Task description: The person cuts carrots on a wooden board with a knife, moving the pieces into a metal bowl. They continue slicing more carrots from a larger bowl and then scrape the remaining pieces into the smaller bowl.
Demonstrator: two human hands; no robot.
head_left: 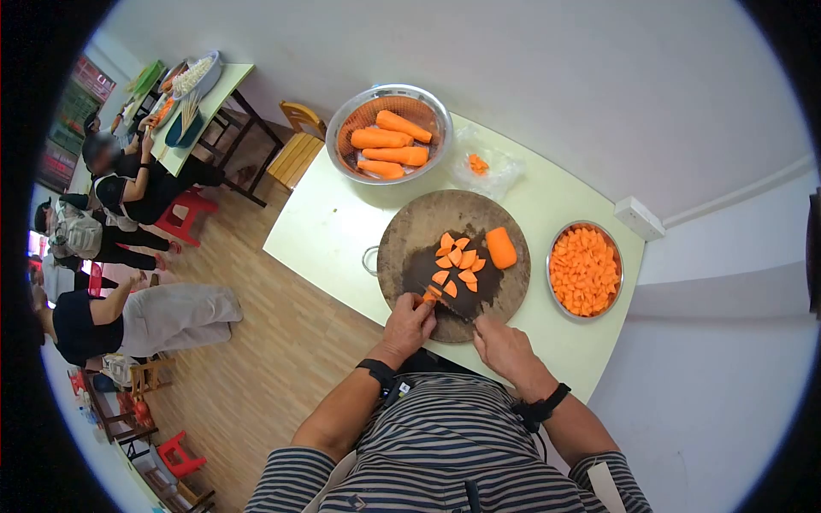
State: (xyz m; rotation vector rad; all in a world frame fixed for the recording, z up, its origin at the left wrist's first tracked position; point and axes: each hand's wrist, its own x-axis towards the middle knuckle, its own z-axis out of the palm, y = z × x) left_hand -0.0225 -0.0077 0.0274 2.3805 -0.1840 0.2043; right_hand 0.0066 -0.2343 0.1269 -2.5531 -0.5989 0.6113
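My left hand [410,325] is closed at the lower left of the round wooden cutting board [402,224], its fingertips on a small carrot piece [430,295]. My right hand [505,346] grips the handle of a knife [457,309], whose dark blade slants toward the left fingertips. Several cut carrot wedges [462,255] lie loose on the board's dark, wet middle. A thick carrot chunk [501,248] rests at the board's right side.
A metal bowl [587,270] of diced carrot stands right. Behind the board are a steel basin [339,101] with whole carrots and a plastic bag [505,175] with carrot bits. At left are a wooden chair [297,160], another table [224,85] and several people.
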